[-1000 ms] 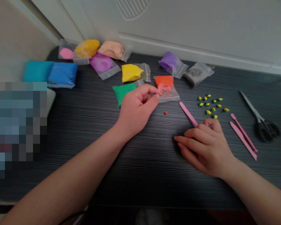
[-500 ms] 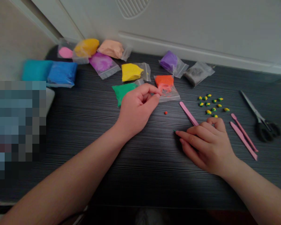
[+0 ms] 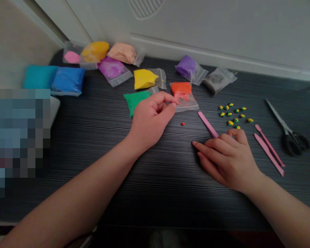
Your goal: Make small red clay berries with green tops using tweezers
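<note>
My left hand [image 3: 151, 120] is over the table beside the orange clay bag [image 3: 182, 93], partly covering the green clay bag [image 3: 135, 101]. Its thumb and index finger meet at the tips; anything between them is hidden. My right hand [image 3: 226, 158] rests palm down, index finger stretched out with its tip on the tabletop and thumb apart below it. A pink flat stick [image 3: 208, 124] runs partly under its knuckles. Between the hands lies a tiny red ball [image 3: 183, 123]. Several small yellow-and-green clay pieces [image 3: 229, 114] are beyond my right hand.
Black-handled scissors [image 3: 288, 129] and two pink modelling tools [image 3: 268, 153] lie at right. Clay bags line the back: yellow [image 3: 144, 79], purple [image 3: 186, 67], grey [image 3: 217, 81], peach [image 3: 122, 53] and blue [image 3: 68, 80] among them. A white wall panel [image 3: 222, 34] rises behind.
My right index fingertip has shifted slightly forward, and the small green bit seen at its tip before no longer shows. My left hand has stayed in place.
</note>
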### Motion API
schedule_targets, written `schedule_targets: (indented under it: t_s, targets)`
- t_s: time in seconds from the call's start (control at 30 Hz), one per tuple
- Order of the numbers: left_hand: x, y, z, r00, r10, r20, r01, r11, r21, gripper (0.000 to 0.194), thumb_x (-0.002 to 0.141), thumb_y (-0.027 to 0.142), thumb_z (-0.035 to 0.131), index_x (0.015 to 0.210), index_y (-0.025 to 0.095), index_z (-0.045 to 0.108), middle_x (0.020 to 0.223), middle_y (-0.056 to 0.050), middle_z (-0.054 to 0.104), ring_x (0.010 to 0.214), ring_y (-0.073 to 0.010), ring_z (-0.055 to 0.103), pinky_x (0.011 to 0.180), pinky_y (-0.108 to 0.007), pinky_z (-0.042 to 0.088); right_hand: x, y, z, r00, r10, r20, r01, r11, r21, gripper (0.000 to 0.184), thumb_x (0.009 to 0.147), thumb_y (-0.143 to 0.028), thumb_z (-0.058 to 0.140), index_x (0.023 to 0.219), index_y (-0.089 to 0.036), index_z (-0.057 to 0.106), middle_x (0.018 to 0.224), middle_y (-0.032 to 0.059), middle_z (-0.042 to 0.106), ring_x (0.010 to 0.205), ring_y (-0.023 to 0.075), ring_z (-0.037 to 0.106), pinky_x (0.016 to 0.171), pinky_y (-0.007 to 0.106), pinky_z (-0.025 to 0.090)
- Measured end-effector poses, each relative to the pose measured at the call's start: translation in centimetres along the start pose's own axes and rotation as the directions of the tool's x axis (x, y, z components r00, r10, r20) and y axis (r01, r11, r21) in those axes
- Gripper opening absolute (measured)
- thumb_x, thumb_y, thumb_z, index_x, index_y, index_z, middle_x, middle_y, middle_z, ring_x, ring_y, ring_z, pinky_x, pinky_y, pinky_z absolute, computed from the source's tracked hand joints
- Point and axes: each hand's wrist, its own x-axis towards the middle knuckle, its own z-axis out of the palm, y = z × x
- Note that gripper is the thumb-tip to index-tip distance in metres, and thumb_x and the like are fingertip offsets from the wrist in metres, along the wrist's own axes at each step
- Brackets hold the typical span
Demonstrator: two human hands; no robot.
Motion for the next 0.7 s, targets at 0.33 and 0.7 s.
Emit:
schedule_targets:
  t_s: [0.33,0.7]
  targets:
    - [0.01,-0.01,0.01,1.0,0.007,0.0,-0.007,1.0,-0.005,0.012,0.077,0.019,0.05,0.078,0.019,0.062,0.048,0.005,0.042,0.042,-0.0079,0.036,0.041,-0.024,0.026,-0.17,0.07,-0.02,1.0,-0.006,0.013,0.006,1.0,-0.013,0.032,0.079,-0.026,0.054,0.11,-0.019,0.058,0.081,0.001,0.063,0.072,0.0154,0.047,0.074,0.04,0.032]
    - [0.01,0.02,0.08,1.0,0.002,-0.01,-0.002,1.0,-0.006,0.011,0.076,0.019,0.051,0.077,0.019,0.062,0.049,0.006,0.041,0.042,-0.007,0.036,0.04,-0.023,0.025,-0.26,0.52,0.0,1.0,0.018,0.0,-0.018,1.0,-0.009,0.034,0.078,-0.025,0.055,0.111,-0.019,0.057,0.081,0.0012,0.062,0.072,0.0156,0.049,0.075,0.039,0.032]
